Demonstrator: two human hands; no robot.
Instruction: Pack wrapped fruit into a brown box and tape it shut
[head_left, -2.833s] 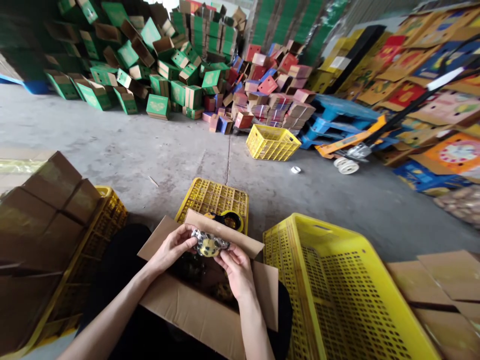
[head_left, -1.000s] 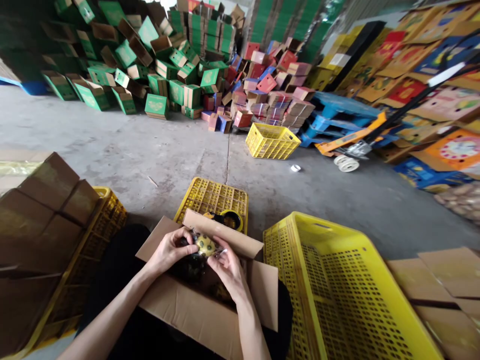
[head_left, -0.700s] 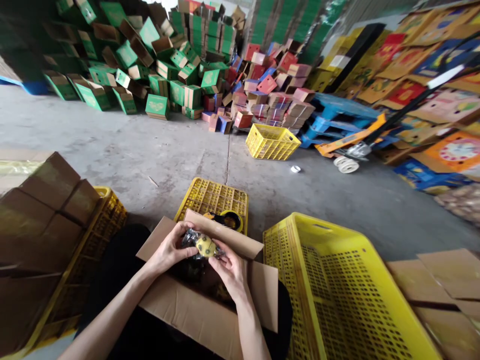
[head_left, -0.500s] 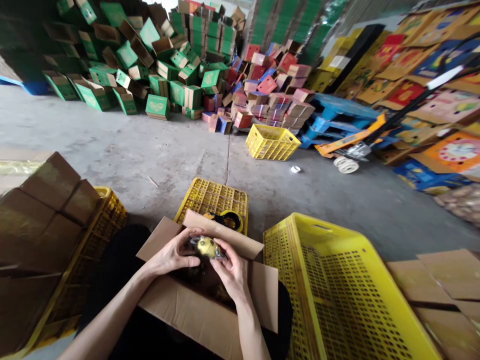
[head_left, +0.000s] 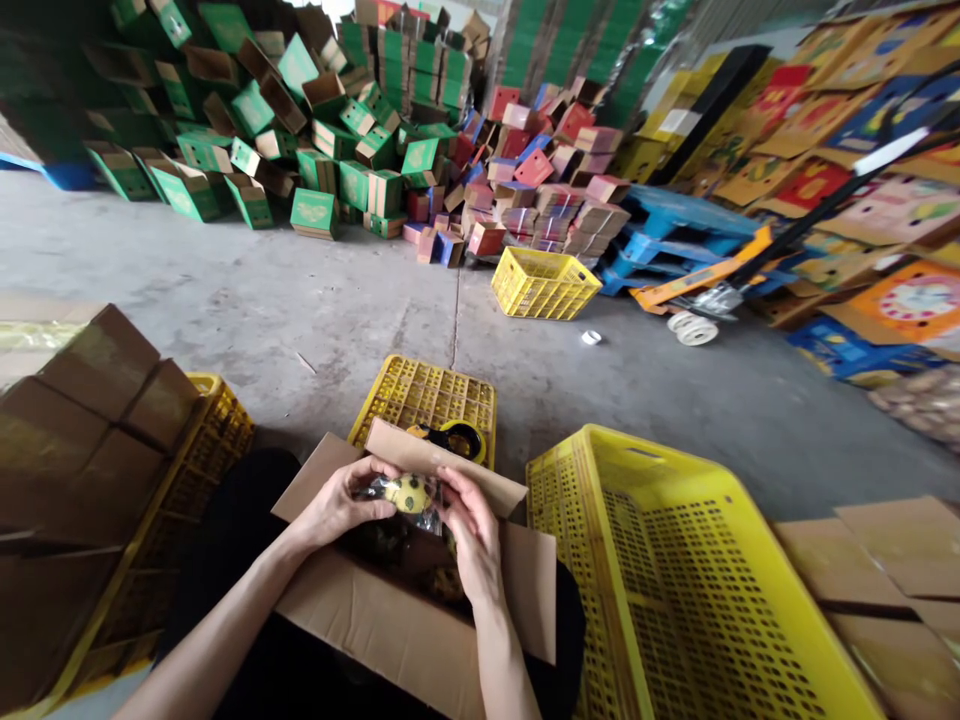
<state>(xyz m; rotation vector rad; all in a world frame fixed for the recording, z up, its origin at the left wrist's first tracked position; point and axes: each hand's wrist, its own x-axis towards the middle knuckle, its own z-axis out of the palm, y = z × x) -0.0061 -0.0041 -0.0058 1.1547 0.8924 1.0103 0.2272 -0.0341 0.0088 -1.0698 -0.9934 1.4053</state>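
A small rounded yellow item with dark spots (head_left: 411, 493), wrapped in a clear plastic bag, is held up over an open cardboard box (head_left: 375, 610). My left hand (head_left: 346, 508) is closed on the left end of its wrapping, thumb below and fingers above. On the other side, my right hand (head_left: 469, 530) has its fingers closed on the right end of the clear plastic. The box sits on my lap with its flaps spread outward. Inside it lie dark and yellowish things, partly hidden by my hands and hard to make out.
Beyond the box, a tape dispenser (head_left: 461, 438) rests on an upturned yellow crate (head_left: 420, 390). A large yellow crate (head_left: 592, 480) stands to the right. Brown cartons (head_left: 97, 400) are stacked at left. Farther off are a yellow crate (head_left: 544, 285) and an orange pallet jack (head_left: 705, 280).
The yellow item has shifted slightly left and turned, showing different dark spots. My right hand has moved a little right and up, with the clear plastic now spread between my hands.
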